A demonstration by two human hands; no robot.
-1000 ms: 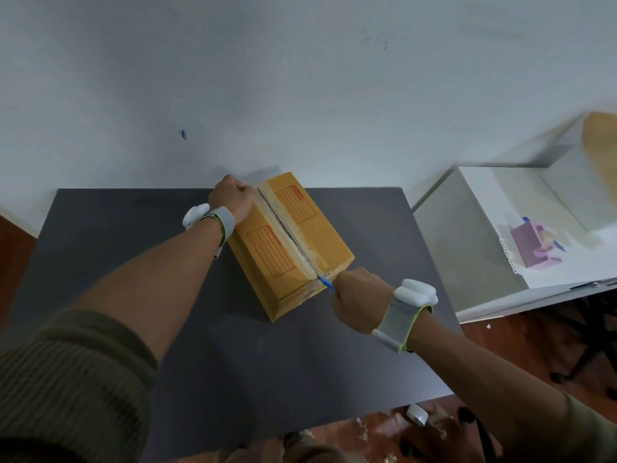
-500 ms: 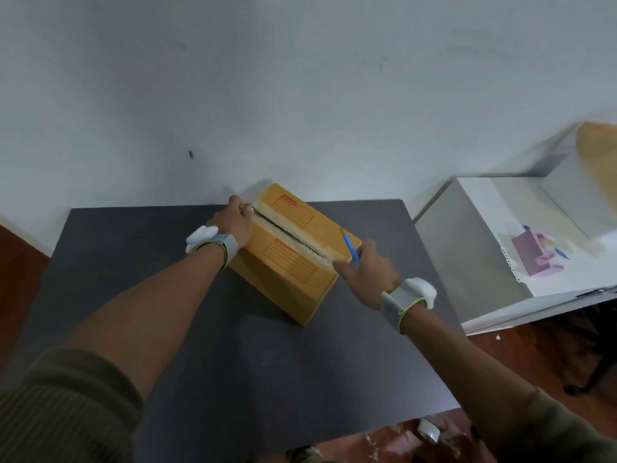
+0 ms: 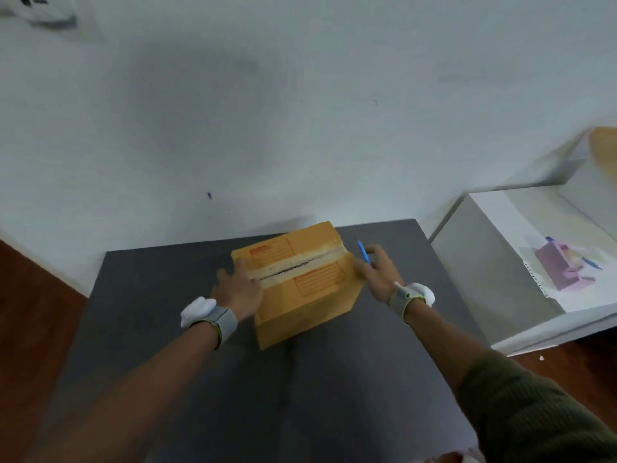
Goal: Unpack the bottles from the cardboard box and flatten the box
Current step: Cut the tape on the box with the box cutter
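hands: my left hand (image 3: 238,290) lies flat-fingered on the box's left end; right hand (image 3: 377,274) pinches a blue cutter (image 3: 364,251) at its right end.
box: cardboard box (image 3: 297,282) mid-table (image 3: 334,396), seam slit.
handling: stiff, probably bottle-heavy; i'd grip the flap edges.

A yellow-brown cardboard box (image 3: 300,282) sits at the far end of a dark table (image 3: 267,396), around twelve o'clock from the person. It is rotated, one corner pointing toward six o'clock. Its top flaps are closed, with a dark slit running along the pale taped seam between two orange printed labels.
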